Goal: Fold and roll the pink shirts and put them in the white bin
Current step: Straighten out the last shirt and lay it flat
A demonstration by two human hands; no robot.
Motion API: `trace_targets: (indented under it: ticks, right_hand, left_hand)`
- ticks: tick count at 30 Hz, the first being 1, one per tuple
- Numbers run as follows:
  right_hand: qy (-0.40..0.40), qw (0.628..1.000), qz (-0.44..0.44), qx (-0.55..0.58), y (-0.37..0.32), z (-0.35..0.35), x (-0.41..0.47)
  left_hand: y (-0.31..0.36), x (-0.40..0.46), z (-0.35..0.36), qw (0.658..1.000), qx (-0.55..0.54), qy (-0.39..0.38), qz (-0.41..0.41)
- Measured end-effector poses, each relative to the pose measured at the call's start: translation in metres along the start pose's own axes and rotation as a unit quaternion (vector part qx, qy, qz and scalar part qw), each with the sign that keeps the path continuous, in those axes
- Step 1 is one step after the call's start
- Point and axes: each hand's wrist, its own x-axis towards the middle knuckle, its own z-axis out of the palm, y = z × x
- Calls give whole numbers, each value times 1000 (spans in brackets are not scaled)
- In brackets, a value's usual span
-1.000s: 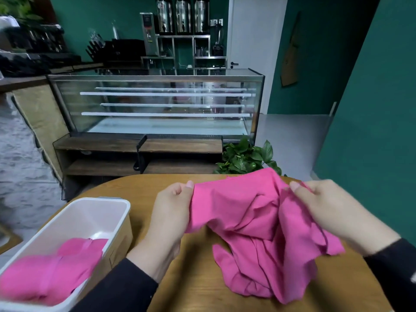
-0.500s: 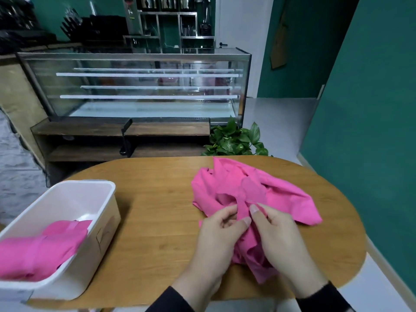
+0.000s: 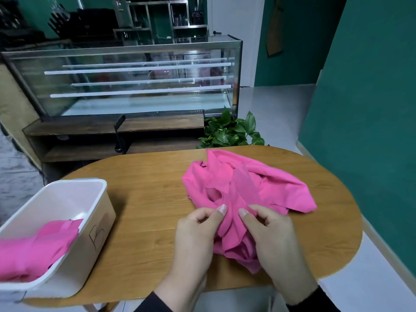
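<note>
Plainly, white bin (image 3: pixel 99 224) reads "B".

two pink shirts (image 3: pixel 245 190) – one white bin (image 3: pixel 67 224), two hands (image 3: pixel 195 235), one table (image 3: pixel 146 199), one plant (image 3: pixel 231 131)

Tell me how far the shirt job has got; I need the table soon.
Done: pink fabric already lies in the white plastic bin on the left. In hand: the left hand and right hand both pinch the crumpled pink shirt on the oval wooden table. Left: that shirt is neither folded nor rolled, nor binned.
</note>
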Motion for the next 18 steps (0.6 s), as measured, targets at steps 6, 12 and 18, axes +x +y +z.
trace_targets:
  ticks: [6, 12, 18]
  right_hand:
    - [-26, 997, -17, -77, 6, -3, -9]
    - [-56, 998, 13, -41, 12, -18, -4]
    - [-76, 996, 34, -20, 18, -22, -1]
  left_hand:
    - [-5, -7, 15, 999, 20, -35, -13]
    - [-19, -9, 15, 980, 154, -95, 84]
    - [-31, -2, 18, 973, 209, -31, 92]
